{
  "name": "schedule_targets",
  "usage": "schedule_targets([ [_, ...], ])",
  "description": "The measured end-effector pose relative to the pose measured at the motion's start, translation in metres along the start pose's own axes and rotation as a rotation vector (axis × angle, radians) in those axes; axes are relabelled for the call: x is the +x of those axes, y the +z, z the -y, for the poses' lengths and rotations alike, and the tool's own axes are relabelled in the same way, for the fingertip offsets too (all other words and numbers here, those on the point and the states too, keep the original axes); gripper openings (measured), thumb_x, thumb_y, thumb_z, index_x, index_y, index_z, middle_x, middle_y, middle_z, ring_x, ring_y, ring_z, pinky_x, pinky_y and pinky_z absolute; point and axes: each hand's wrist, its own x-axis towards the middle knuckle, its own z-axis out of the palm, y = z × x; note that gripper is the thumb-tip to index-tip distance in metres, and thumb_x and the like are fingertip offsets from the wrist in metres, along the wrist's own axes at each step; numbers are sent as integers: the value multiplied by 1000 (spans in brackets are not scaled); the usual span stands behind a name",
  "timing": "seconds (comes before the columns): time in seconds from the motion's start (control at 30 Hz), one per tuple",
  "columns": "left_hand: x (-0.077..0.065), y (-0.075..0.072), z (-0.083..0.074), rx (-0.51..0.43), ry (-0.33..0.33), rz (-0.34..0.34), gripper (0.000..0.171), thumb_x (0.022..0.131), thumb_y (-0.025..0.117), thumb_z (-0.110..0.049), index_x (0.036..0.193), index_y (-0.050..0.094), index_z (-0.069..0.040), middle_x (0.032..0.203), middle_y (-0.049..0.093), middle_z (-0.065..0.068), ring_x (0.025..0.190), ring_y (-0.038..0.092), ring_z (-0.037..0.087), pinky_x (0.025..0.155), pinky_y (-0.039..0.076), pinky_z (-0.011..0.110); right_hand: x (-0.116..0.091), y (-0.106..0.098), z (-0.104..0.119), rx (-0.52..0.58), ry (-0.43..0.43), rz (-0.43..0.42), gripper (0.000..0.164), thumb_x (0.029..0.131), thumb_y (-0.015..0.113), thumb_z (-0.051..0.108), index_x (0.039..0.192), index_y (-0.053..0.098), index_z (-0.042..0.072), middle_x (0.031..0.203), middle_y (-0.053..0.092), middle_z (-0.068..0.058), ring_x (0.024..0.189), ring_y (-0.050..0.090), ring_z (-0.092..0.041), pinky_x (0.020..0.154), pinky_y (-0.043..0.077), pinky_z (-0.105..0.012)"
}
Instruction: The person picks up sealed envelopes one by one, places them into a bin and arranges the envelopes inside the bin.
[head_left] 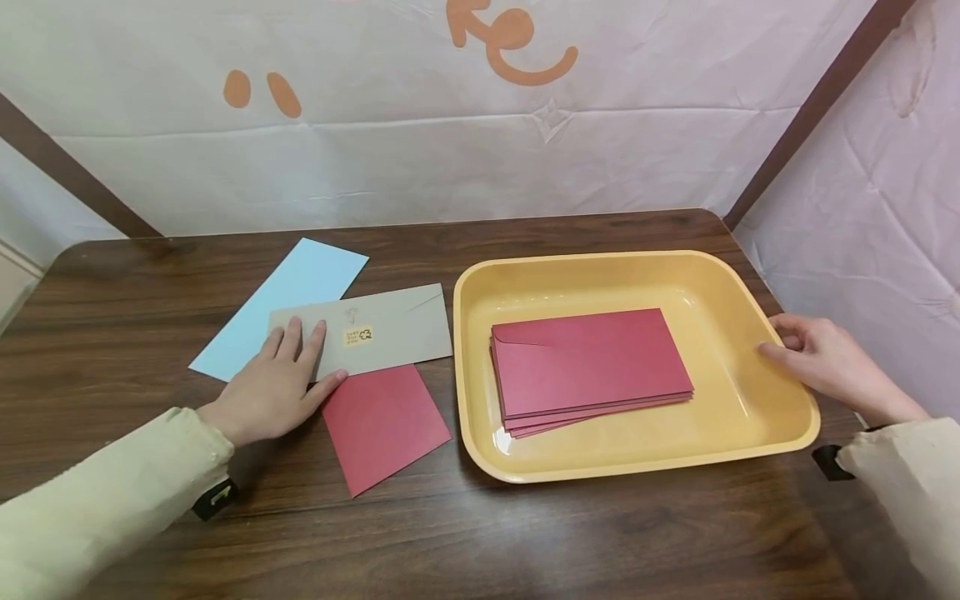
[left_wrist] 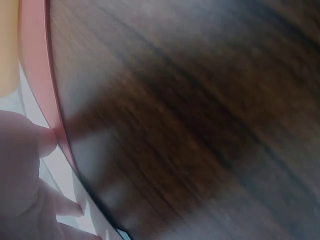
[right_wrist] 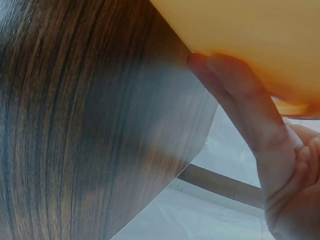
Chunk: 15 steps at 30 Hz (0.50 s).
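Observation:
My left hand (head_left: pixel 272 387) lies with its fingers spread on the left end of a grey envelope (head_left: pixel 397 329) that bears a small yellow sticker. Under that envelope a light blue envelope (head_left: pixel 281 292) pokes out at the back left, and a red envelope (head_left: pixel 386 429) at the front. In the left wrist view, the thumb (left_wrist: pixel 47 140) presses by the red envelope's edge. On the right, my right hand (head_left: pixel 821 358) grips the rim of a yellow tray (head_left: pixel 720 433), thumb inside and fingers (right_wrist: pixel 240 85) against its outer wall. Several red envelopes (head_left: pixel 592 362) lie stacked in the tray.
A dark wood-grain table (head_left: pixel 600 533) carries everything. Behind it hangs a pale cloth (head_left: pixel 375 175) with orange shapes, and another pale cloth (head_left: pixel 870 192) hangs at the right. Brown frame bars (head_left: pixel 817 108) stand beyond the table's back corners.

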Motion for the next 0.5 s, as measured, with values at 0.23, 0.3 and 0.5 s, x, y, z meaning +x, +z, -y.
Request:
schedule_targets([
  [0.23, 1, -2, -1, -14, -8, 12, 78, 100, 42, -45, 146, 18, 13, 148, 10, 44, 133, 15, 62, 107, 24, 64, 0, 0, -1, 2, 4, 3, 36, 95, 55, 18, 121, 53, -8, 92, 72, -20, 57, 66, -9, 55, 49, -21],
  [0.3, 2, -3, -1, -32, -17, 20, 80, 99, 42, -47, 146, 18, 13, 148, 9, 43, 133, 15, 62, 106, 25, 65, 0, 0, -1, -8, 5, 2, 36, 95, 55, 18, 121, 53, -7, 93, 72, -21, 57, 66, -9, 56, 49, -20],
  [0.5, 7, -12, 4, -129, -138, -128, 89, 93, 49, -56, 135, 29, 20, 134, 26, 48, 117, 33, 65, 95, 34, 68, 1, 0, -1, -4, 6, 3, 36, 95, 55, 18, 121, 53, -7, 92, 72, -20, 57, 66, -10, 55, 49, -21],
])
